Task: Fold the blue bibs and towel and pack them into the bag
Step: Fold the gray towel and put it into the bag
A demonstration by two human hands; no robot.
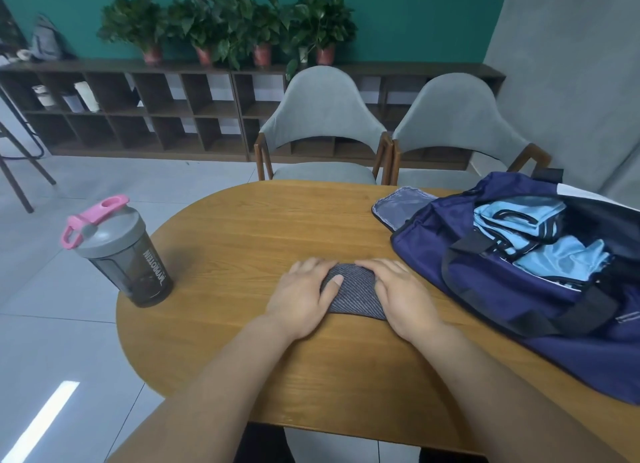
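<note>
- Grey folded towel [353,291] lies flat mid-table [242,234], pinned under both hands.
- Left hand [301,300] and right hand [403,298]: fingers flat and together, pressing down, no grip; left thumb on top.
- Long axis looks 9-to-3, ends hidden under the palms.
- Bag [429,244] sits open at 2 o'clock from the towel, blue bibs [519,225] inside.
- Right hand is nearer, so likely the carrier.

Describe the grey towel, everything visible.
The towel is dark grey cloth with a fine diagonal stripe weave, folded into a compact rectangle. It lies flat on the wooden table, near its front middle. The left hand presses its left end, thumb on top; the right hand covers its right end. It sits left of the navy bag, apart from it.
</note>
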